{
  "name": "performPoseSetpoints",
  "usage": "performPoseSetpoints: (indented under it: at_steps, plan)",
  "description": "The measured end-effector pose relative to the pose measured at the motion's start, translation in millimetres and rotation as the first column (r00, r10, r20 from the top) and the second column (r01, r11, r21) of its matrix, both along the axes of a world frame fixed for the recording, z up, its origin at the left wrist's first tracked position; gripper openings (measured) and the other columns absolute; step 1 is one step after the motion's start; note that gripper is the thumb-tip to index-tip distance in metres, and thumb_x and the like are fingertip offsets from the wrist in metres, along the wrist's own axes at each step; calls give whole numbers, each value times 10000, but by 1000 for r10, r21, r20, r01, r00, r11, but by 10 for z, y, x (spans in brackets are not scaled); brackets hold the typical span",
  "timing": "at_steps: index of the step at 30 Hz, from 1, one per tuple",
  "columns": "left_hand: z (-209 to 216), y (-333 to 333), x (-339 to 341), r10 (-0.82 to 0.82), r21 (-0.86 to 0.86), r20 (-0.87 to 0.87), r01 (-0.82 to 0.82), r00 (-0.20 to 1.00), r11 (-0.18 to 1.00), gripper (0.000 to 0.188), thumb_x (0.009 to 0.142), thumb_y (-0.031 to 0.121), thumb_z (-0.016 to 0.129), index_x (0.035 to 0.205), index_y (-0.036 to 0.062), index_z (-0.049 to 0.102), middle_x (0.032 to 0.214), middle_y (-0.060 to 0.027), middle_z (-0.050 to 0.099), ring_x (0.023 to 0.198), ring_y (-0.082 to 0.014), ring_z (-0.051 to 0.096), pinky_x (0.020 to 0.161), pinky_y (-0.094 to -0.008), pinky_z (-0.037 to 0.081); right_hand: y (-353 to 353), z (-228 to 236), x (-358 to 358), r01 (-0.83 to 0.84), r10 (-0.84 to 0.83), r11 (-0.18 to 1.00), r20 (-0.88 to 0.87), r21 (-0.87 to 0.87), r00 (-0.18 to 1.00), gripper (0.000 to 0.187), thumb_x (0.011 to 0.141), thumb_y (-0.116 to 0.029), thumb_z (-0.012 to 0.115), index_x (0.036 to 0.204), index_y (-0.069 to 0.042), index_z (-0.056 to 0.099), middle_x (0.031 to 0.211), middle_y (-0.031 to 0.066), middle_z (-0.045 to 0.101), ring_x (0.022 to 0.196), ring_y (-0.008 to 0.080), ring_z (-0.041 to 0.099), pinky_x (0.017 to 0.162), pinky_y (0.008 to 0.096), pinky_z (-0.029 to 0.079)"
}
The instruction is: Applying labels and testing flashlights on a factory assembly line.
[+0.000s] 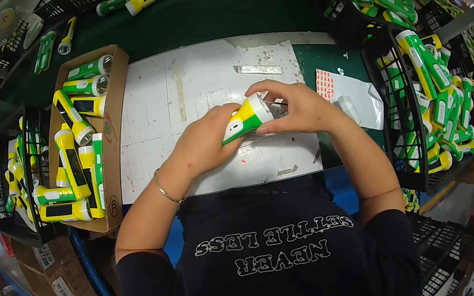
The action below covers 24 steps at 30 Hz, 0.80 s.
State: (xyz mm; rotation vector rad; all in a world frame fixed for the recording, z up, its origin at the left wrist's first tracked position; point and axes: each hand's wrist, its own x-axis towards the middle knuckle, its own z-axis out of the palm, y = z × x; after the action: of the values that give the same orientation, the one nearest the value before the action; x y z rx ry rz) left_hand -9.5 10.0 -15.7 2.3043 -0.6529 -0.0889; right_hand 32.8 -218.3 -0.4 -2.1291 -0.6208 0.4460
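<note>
Head view showed the left hand [208,138] closed around the handle of a torch [248,115], which was tilted above the white board [151,112], its lens end toward the right. The right hand [300,107] was half curled around this end, thumb [274,125] by the rim; whether it gripped firmly, I could not tell. If the left hand loosened, the torch could perhaps slip onto the board, because its surface seemed smooth. Touching so near the lens might also leave marks. Farther, at left, more torches [71,163] lay crossed in the box [115,93]; careless placing there could scratch them. At right, the crate [421,178] looked heaped, so one bump might spill some.
</note>
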Motion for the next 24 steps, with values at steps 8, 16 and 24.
performPoseSetpoints:
  at_steps: [8, 16, 24]
  plan:
    - [229, 495, -56, 71, 359, -105, -28, 992, 933, 367, 681, 116, 650, 1021, 24, 548, 904, -165, 610, 839, -332, 598, 750, -375, 485, -113, -54, 27, 33, 4, 975, -167, 219, 986, 626, 613, -144, 821, 1167, -109, 531, 1161, 30, 506, 1006, 124, 503, 699, 202, 436]
    - [132, 234, 9, 66, 97, -272, -41, 960, 994, 461, 736, 232, 639, 1106, -2, 494, 958, -231, 604, 866, -369, 598, 767, -389, 478, 254, -188, -32, 143, -45, 922, -266, 361, 963, 566, 642, -125, 793, 1146, -115, 535, 1004, -37, 528, 751, 17, 446, 575, 167, 349]
    - [-130, 232, 17, 274, -147, -405, -358, 872, 922, 651, 733, 205, 667, 1260, -23, 361, 1094, -231, 554, 1009, -326, 568, 871, -356, 443, 607, -687, -214, 130, -74, 980, 327, -152, 942, 252, 757, -256, 670, 933, -84, 613, 832, 76, 595, 730, 255, 603, 643, 340, 491]
